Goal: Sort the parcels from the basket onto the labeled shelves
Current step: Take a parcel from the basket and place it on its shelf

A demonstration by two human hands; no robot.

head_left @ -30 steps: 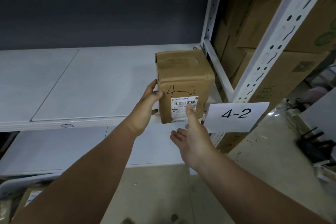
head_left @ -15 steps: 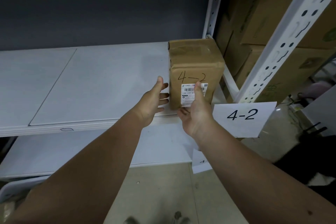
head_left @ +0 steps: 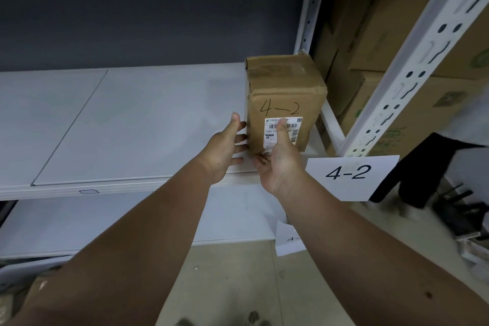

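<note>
1. White metal makes up the shelf point(head_left: 137, 124) in front of you, a flat board on slotted uprights point(head_left: 412, 82), with a dark wall behind it and a pale concrete floor point(head_left: 238, 272) below. A lower shelf board point(head_left: 105, 219) runs underneath.
2. Your brown cardboard parcel point(head_left: 284, 92) stands upright at the right end of the shelf, close to the rear upright. It has "4-2" handwritten on its front above a white shipping label point(head_left: 292, 130).
3. Your left hand point(head_left: 225, 148) is released, fingers straight, their tips touching the parcel's left side.
4. Your right hand point(head_left: 277, 161) sits at the parcel's lower front; its thumb lies straight up over the shipping label, and the other fingers reach under the front bottom edge, so it is grasping the parcel lightly there.
5. A paper sign point(head_left: 349, 177) reading "4-2" hangs from the shelf edge just right of your right hand.
6. Count: one parcel on the shelf, two hands, one readable sign, and a second sheet point(head_left: 287, 241) lower down, partly hidden by your arm. Large cardboard cartons point(head_left: 370, 34) fill the neighbouring rack to the right.
</note>
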